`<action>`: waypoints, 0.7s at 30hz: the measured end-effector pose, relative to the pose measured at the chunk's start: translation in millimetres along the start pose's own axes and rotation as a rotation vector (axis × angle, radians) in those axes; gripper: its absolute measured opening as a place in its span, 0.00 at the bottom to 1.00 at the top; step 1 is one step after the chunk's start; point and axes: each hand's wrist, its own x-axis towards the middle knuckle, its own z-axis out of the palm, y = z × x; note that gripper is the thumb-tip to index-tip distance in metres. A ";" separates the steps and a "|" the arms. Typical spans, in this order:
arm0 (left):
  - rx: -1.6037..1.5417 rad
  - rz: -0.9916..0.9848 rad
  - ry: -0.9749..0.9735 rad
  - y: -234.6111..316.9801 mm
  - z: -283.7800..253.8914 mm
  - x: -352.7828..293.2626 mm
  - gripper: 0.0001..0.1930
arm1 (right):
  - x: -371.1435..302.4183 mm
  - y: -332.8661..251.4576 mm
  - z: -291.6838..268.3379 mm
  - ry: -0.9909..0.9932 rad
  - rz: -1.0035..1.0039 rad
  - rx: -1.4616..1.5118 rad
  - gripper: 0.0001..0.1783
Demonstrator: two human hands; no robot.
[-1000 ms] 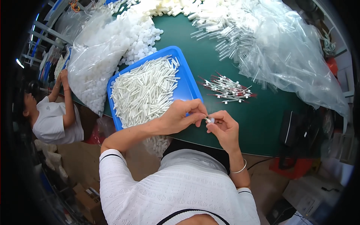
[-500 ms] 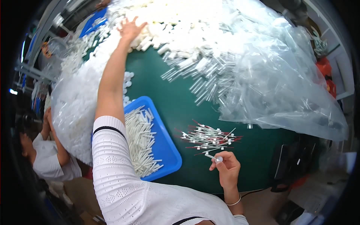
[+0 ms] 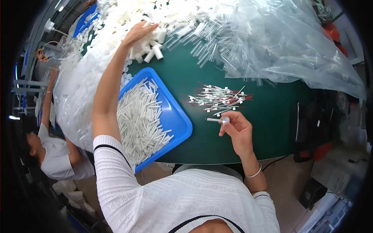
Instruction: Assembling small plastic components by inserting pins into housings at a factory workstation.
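Observation:
My left hand (image 3: 136, 34) reaches out to a heap of short white cylinders (image 3: 156, 52). Its fingers are bent together, with a white cylinder (image 3: 147, 24) between them. Over the near part of the green table, my right hand (image 3: 237, 130) pinches a thin white stick (image 3: 213, 120) with a small translucent round cap (image 3: 225, 120) by the fingertips. Just beyond that hand lies a bunch of thin white and red sticks with small white tags (image 3: 219, 98). A blue tray (image 3: 182, 123) full of short white sticks (image 3: 142, 124) sits under my left arm.
Clear tubes (image 3: 202, 40) lie in a pile at the far middle. A large clear plastic bag (image 3: 283, 46) covers the far right. White round pieces fill another bag (image 3: 77, 101) on the left, near a co-worker (image 3: 58, 155). A dark box-like object (image 3: 316, 122) is at right.
My left hand has gone from spread fingers over the heap to a closed grasp among the cylinders. My right hand keeps the capped stick, now turned more level. The whole view has shifted.

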 end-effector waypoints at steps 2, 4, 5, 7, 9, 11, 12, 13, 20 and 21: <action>0.092 0.048 0.197 -1.1 23.2 -26.3 0.41 | -8.5 1.7 1.7 0.036 0.016 0.002 0.15; 0.238 0.158 0.381 -14.2 29.1 -45.0 0.35 | -18.4 -2.8 8.2 0.032 0.016 0.005 0.17; 0.245 0.114 0.393 -2.8 27.2 -53.7 0.33 | -21.9 -3.4 8.2 0.038 0.008 0.013 0.17; 0.273 0.155 0.666 9.2 28.3 -79.1 0.26 | -30.3 -4.6 8.1 0.021 0.007 0.034 0.17; 0.126 0.231 0.756 6.3 13.1 -99.6 0.16 | -38.1 -8.6 11.6 0.002 -0.034 0.017 0.17; -0.379 0.135 0.594 35.8 4.7 -133.4 0.14 | -45.3 -12.7 9.4 0.014 -0.060 0.010 0.17; -0.387 0.207 0.599 42.5 12.4 -147.5 0.13 | -48.0 -14.8 8.7 0.020 -0.068 0.010 0.16; -0.387 0.255 0.612 53.7 15.9 -166.7 0.12 | -49.4 -13.4 7.7 -0.003 -0.079 0.045 0.15; -1.225 0.145 -0.155 129.0 64.9 -318.9 0.19 | -52.9 -10.7 11.4 -0.078 -0.094 0.147 0.14; -1.291 0.115 -0.220 141.0 72.2 -339.9 0.18 | -53.3 -12.2 14.6 -0.077 -0.098 0.148 0.14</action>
